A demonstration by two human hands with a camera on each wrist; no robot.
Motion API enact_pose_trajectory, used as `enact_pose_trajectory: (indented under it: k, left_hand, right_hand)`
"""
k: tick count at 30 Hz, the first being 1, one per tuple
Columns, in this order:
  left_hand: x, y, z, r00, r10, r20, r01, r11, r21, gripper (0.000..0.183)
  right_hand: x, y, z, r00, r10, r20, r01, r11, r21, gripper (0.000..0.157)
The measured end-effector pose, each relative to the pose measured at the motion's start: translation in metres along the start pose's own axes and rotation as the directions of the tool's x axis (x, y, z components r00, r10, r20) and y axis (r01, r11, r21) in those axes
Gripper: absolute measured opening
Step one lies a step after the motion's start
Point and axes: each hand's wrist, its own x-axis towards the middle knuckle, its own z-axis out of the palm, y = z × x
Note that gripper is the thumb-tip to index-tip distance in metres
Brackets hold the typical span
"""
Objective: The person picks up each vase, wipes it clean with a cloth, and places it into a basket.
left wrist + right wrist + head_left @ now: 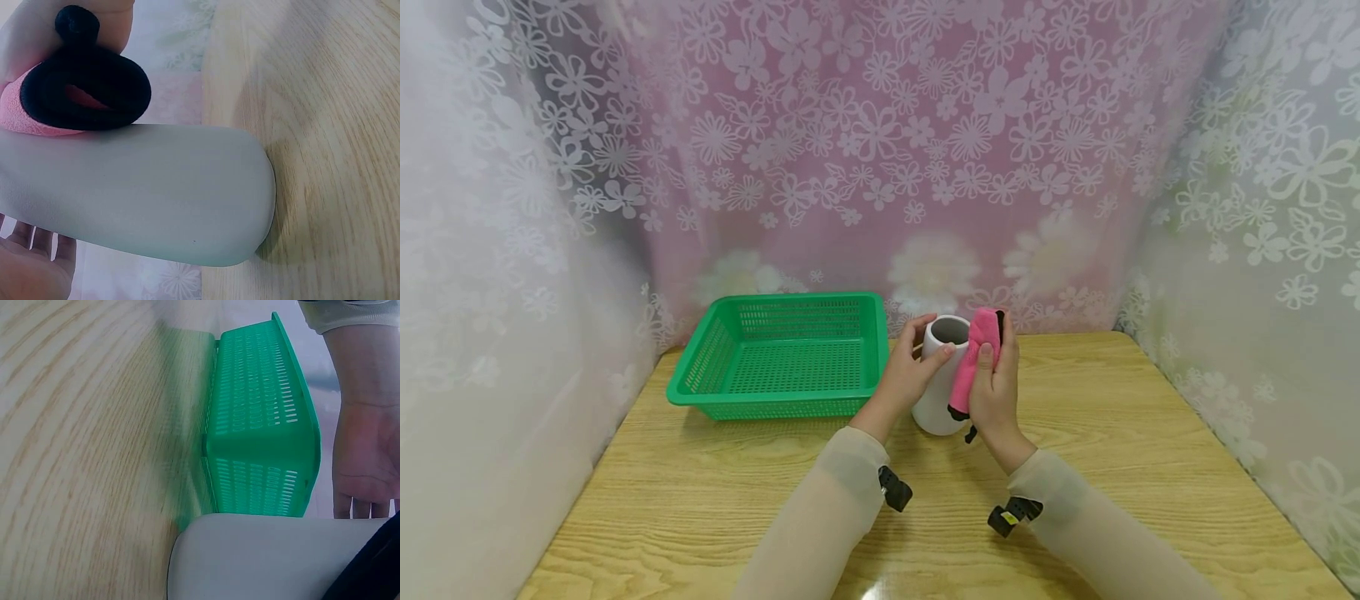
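Observation:
A white cylindrical vase [934,404] stands on the table, its round mouth facing up. My left hand [898,379] grips it near the rim, fingers behind and thumb at the front. Against the vase's right side, my right hand [996,396] holds a rolled pink cloth [973,358] with black trim, the thumb lying over it. The left wrist view shows the roll's black end [122,81] touching the vase wall [144,187]. A short black tab or cord hangs below the cloth. In the right wrist view only a dark corner of the cloth [372,565] appears.
A green perforated plastic basket [775,400] sits to the left of the vase, with nothing in it. Beneath everything is a wood-grain table [1112,475]. Flower-patterned curtains [880,125] hang behind the table and along both sides.

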Motion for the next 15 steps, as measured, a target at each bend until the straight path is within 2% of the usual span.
enact_pose_trajectory:
  k: [2,7,14,15]
  left_hand:
    - [0.0,0.0,0.0,1.0,0.004,-0.001,-0.004,1.0,0.0,0.059]
    - [0.001,-0.001,0.0,1.0,0.017,0.004,-0.017,1.0,-0.004,0.058]
    - [-0.014,0.038,-0.006,0.999,-0.008,0.036,0.008,1.0,-0.017,0.059]
    - [-0.015,0.038,-0.007,0.999,-0.004,0.038,0.005,1.0,-0.017,0.06]
  right_hand:
    - [0.001,0.01,0.0,1.0,0.018,0.001,-0.018,1.0,0.005,0.057]
    - [-0.002,0.018,-0.001,0.997,0.072,0.008,-0.072,0.997,-0.001,0.058]
    - [-0.004,0.026,-0.003,0.991,0.126,0.04,-0.125,0.992,-0.008,0.057]
    - [-0.004,0.027,-0.003,0.99,0.131,0.045,-0.131,0.991,-0.009,0.057]
